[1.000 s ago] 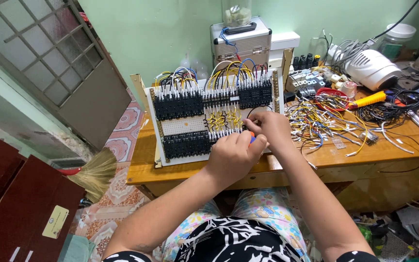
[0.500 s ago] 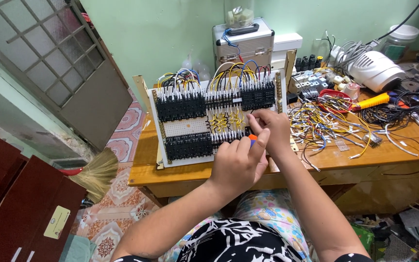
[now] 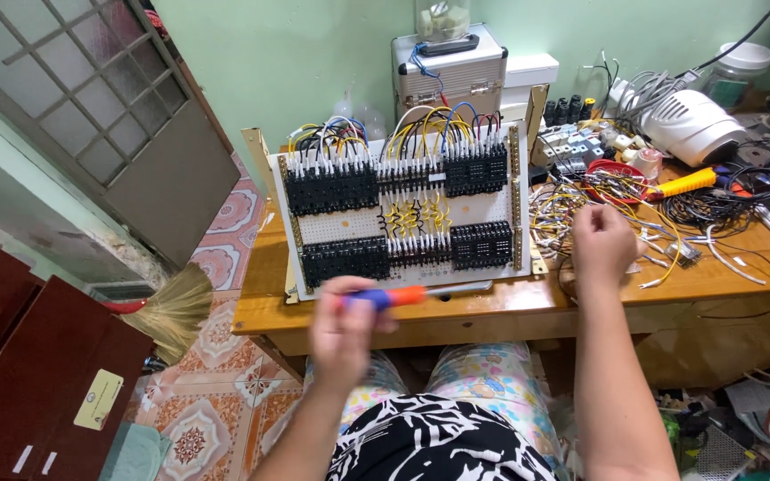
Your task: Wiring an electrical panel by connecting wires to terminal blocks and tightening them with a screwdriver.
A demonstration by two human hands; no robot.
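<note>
Left hand (image 3: 346, 328) is low at the near edge of the desk (image 3: 510, 307), fingers curled tight around a screwdriver (image 3: 407, 295) with a blue and orange handle. The hand is blurred, and the metal shaft runs off to the right, lying level just in front of the panel's bottom edge. Right hand (image 3: 602, 242) is over on the right, above the tangle of loose wires (image 3: 581, 200), fingers bunched close together; whether it pinches anything I cannot tell from this angle. Between and beyond the two hands stands the wiring panel (image 3: 403, 209), a white board leaning back, with rows of black terminal blocks and yellow, blue and white wires looping across its top. A silver case (image 3: 447, 71) sits behind it against the green wall. Far right, a yellow-handled tool (image 3: 681, 184) lies among black cables. A broom (image 3: 167, 307) rests on the tiled floor to the left.
</note>
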